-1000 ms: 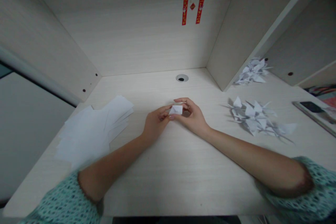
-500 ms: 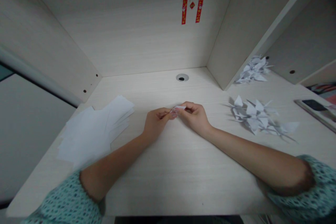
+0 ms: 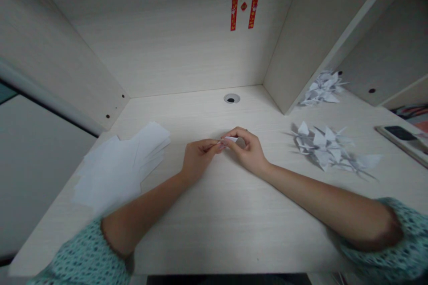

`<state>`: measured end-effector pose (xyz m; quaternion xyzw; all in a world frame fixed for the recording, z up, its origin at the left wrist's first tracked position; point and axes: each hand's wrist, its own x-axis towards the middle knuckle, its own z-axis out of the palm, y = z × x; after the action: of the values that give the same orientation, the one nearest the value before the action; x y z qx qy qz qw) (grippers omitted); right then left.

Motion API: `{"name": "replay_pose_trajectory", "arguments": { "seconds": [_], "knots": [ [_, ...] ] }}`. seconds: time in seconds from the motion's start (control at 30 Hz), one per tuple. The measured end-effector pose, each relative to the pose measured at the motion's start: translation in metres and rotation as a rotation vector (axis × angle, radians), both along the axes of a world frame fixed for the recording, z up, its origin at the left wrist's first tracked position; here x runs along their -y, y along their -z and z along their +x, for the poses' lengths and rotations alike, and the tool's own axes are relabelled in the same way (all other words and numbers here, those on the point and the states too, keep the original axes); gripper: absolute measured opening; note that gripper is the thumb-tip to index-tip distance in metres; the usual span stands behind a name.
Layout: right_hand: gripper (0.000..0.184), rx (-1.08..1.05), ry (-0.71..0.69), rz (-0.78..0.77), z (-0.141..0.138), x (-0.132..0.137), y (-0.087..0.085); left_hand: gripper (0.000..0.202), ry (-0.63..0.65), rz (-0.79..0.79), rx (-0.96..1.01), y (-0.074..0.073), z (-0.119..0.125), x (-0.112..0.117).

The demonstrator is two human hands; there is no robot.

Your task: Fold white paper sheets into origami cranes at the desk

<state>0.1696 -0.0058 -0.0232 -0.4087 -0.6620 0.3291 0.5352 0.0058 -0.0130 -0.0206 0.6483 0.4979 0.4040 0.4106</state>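
Pale teal sleeves (image 3: 83, 260) with a small dark dotted pattern end in gathered cuffs.

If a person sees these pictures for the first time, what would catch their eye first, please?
The left hand and right hand meet mid-desk, pinching a small folded paper. To the right lie two heaps of white paper cranes, and to the left, paper sheets. Red decorations hang on the back panel.
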Motion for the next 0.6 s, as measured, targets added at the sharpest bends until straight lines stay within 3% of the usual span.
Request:
{"name": "replay_pose_trajectory", "arguments": {
  "seconds": [0.23, 0.43, 0.6],
  "knots": [
    [0.017, 0.028, 0.030, 0.009, 0.0000, -0.0015, 0.0021, 0.032, 0.019, -0.018, -0.055, -0.0006, 0.0001, 0.0003],
    [0.016, 0.151, 0.027, 0.055, 0.0002, -0.0016, 0.0030, 0.028, 0.034, 0.122, -0.383, -0.0055, 0.0007, 0.0039],
    [0.015, 0.136, 0.026, -0.007, 0.0003, -0.0007, 0.0013, 0.023, 0.030, 0.113, -0.288, -0.0065, 0.0009, 0.0027]
  ]
}}
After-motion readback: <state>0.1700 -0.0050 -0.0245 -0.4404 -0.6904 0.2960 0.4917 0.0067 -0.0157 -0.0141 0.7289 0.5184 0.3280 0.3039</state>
